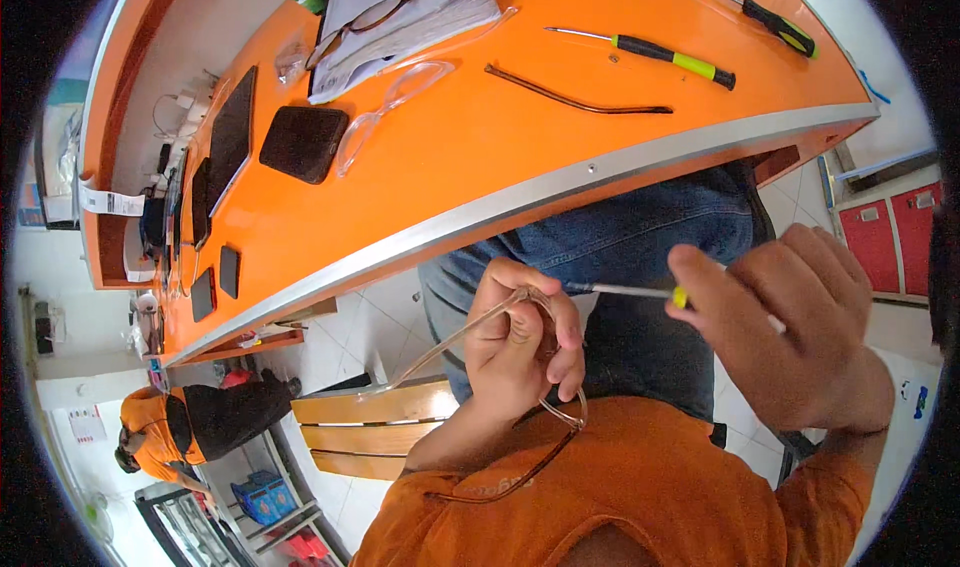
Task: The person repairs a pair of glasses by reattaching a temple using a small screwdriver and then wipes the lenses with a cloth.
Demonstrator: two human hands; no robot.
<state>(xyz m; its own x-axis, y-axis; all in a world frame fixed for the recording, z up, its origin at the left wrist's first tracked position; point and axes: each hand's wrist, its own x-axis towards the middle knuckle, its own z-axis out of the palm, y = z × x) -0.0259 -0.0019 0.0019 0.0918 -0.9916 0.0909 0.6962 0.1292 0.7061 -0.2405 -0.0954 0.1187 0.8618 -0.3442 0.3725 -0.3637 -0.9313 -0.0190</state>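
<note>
A pair of eyeglasses is pinched in my left hand, above my lap. One clear temple sticks out to the left of the fingers, while a brown temple hangs down over my orange shirt. My right hand is closed around a screwdriver with a thin metal shaft and a yellow-green collar; most of its handle is hidden in the palm. Its tip points left and reaches the fingers of my left hand by the glasses. Whether it touches a screw cannot be made out.
On the orange table lie a loose brown temple, a clear glasses front, two screwdrivers, a dark flat case and brown-rimmed glasses on papers. A person bends over at the far left, near a wooden bench.
</note>
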